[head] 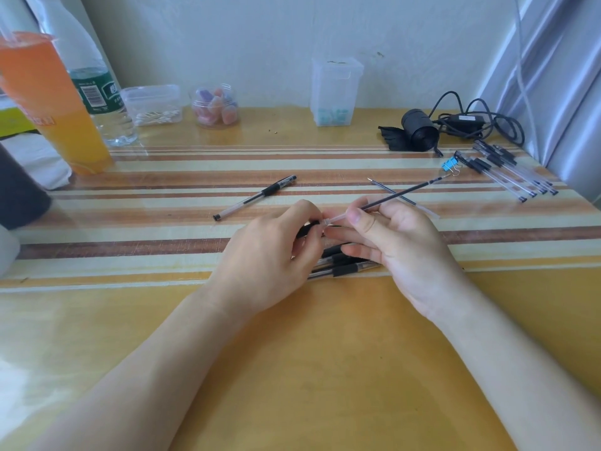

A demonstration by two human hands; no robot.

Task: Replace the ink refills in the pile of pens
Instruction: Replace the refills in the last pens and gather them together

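My right hand (400,245) pinches a thin dark ink refill (401,194) that points up and to the right. My left hand (273,252) grips a pen barrel (307,229) at the refill's clear lower end, mostly hidden by my fingers. Under both hands lies a pile of black-grip pens (341,263). A second refill (403,198) lies on the table behind the held one. One assembled pen (257,196) lies apart to the upper left. Several more clear pens (507,172) lie at the right.
An orange drink cup (52,102) and a water bottle (97,89) stand at the back left. Along the wall are a cotton-swab box (153,104), a small jar (215,107), and a clear container (335,92). A black tape roll (419,130), adapter cable (478,122) and blue binder clip (450,165) sit right.
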